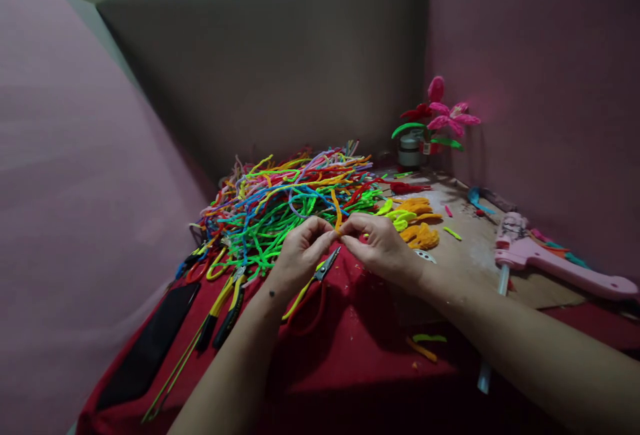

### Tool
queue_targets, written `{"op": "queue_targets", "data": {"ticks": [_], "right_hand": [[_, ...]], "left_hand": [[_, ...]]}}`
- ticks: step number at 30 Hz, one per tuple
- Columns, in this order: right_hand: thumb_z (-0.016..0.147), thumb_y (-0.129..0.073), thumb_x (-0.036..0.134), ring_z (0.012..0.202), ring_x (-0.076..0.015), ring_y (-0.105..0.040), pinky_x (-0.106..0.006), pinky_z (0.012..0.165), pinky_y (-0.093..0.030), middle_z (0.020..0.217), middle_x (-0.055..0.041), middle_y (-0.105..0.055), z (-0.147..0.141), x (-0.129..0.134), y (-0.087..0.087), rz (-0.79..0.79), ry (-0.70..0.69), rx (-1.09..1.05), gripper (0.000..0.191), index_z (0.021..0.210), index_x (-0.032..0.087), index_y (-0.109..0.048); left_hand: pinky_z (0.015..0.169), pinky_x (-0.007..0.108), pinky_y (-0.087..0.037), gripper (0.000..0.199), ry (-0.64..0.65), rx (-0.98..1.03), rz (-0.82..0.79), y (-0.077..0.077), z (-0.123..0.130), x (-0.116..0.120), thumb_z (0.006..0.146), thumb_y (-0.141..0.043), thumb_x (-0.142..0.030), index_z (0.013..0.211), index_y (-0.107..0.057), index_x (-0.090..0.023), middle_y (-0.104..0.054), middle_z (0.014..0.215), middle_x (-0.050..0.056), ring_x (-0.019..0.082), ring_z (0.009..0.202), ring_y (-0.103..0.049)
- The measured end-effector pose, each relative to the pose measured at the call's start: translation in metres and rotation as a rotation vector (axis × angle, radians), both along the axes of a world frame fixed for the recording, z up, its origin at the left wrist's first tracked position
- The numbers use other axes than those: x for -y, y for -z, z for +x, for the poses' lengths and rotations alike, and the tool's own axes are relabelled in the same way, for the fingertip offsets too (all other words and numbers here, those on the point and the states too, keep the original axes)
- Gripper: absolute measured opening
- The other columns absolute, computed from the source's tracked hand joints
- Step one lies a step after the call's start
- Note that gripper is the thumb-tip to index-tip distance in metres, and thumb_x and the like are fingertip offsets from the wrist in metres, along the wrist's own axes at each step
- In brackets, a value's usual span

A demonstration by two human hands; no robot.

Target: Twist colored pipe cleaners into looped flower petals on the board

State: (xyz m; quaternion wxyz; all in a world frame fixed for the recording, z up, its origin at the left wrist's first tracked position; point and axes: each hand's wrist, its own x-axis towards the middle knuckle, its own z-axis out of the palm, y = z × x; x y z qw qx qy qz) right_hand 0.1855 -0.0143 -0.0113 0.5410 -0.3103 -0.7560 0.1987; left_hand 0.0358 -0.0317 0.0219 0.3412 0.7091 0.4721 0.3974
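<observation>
An orange pipe cleaner (336, 203) stands up between my two hands, its lower end pinched at the fingertips. My left hand (306, 248) grips it from the left with thumb and forefinger. From the other side, my right hand (376, 245) pinches the same piece, the fingertips of both hands almost touching. Just below them lie red-handled scissors (320, 288) on the red cloth. Behind the hands rises a big heap of colourful pipe cleaners (280, 202). Orange and yellow bent petal shapes (420, 235) rest to the right of my right hand.
Yellow-black pliers (233, 302) and a black phone (150, 348) lie at left. A pink glue gun (560, 265) with a clear glue stick is on the right. Pipe-cleaner flowers (453, 118) stand at the back right. Small offcuts (425, 348) lie near the front edge.
</observation>
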Motion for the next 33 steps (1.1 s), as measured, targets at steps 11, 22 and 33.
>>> {"op": "queue_targets", "data": {"ticks": [11,22,33], "right_hand": [[0.074,-0.058,0.017,0.058,-0.0101,-0.053,-0.021,0.058,-0.040,0.063,-0.0006,-0.062,-0.001,-0.001,0.000,-0.243,-0.042,-0.056,0.009,0.070,0.014,-0.066],[0.072,-0.057,0.012,0.061,-0.0122,-0.055,-0.023,0.060,-0.041,0.067,-0.0017,-0.062,-0.004,-0.001,0.007,-0.128,0.067,-0.022,0.006,0.077,0.015,-0.060],[0.078,-0.057,0.021,0.063,-0.0133,-0.051,-0.025,0.059,-0.038,0.066,-0.0025,-0.056,-0.002,0.003,0.005,-0.056,0.283,0.105,0.015,0.070,0.021,-0.070]], "left_hand": [[0.065,0.022,-0.040,0.010,-0.089,-0.327,0.553,0.014,-0.001,-0.002,0.082,-0.049,-0.020,0.079,-0.058,-0.017,-0.058,0.074,0.002,0.012,0.069,-0.053],[0.058,0.024,-0.034,0.018,-0.095,-0.730,0.684,0.016,-0.001,-0.004,0.083,-0.040,-0.011,0.069,-0.048,-0.018,-0.048,0.070,0.002,0.013,0.063,-0.043],[0.064,0.023,-0.038,0.013,-0.130,-0.374,0.511,0.016,0.005,-0.003,0.082,-0.046,-0.016,0.071,-0.052,-0.017,-0.052,0.071,0.001,0.012,0.068,-0.049]]}}
